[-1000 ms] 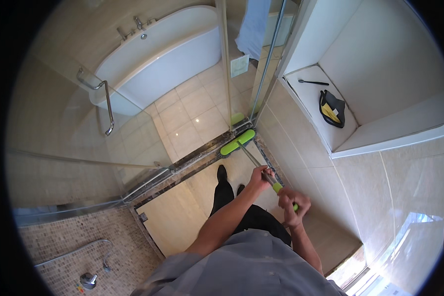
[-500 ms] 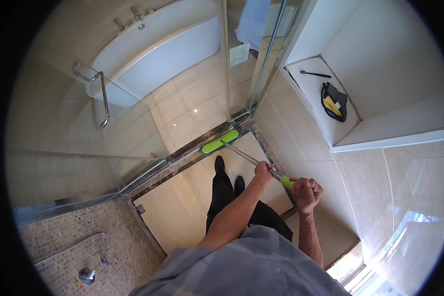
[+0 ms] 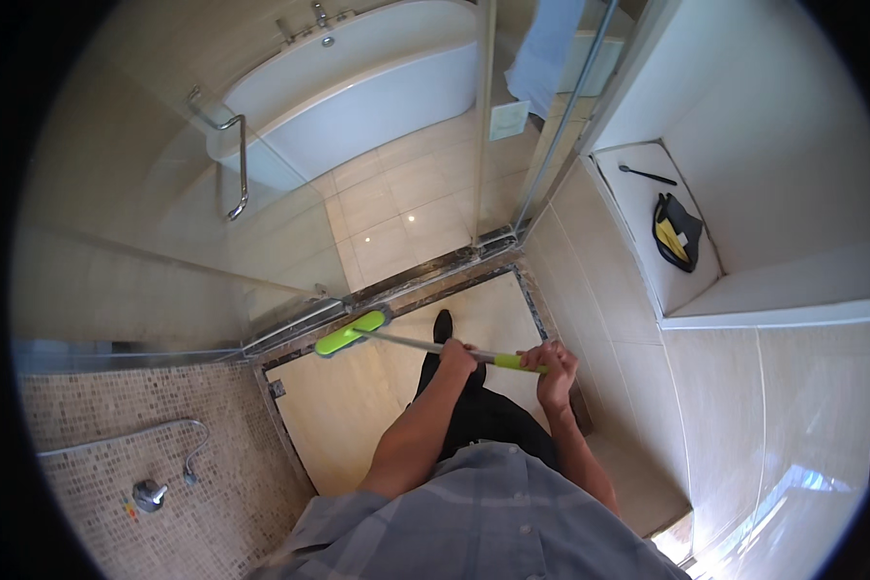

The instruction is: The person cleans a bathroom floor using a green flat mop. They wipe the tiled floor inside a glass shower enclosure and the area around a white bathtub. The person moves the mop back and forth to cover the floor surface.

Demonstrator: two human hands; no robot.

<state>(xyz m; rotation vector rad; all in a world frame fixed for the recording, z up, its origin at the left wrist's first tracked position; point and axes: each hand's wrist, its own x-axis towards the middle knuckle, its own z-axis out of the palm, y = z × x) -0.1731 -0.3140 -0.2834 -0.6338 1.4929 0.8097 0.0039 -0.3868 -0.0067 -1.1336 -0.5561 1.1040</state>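
Hands grip a mop handle (image 3: 425,345) running leftward: left hand (image 3: 457,357) nearer the green head (image 3: 350,333), right hand (image 3: 554,364) seemingly clamped at the end.

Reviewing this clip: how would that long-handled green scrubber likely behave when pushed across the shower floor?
The scrubber probably pushes stiffly: its thin handle looks straight between the left hand and right hand. It seems light, held easily out at an angle. Its flat green head should slide rather than roll on the glossy floor tile.

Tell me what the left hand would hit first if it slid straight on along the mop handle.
Probably the green mop head: the left hand points along the handle toward it; depth is unclear.
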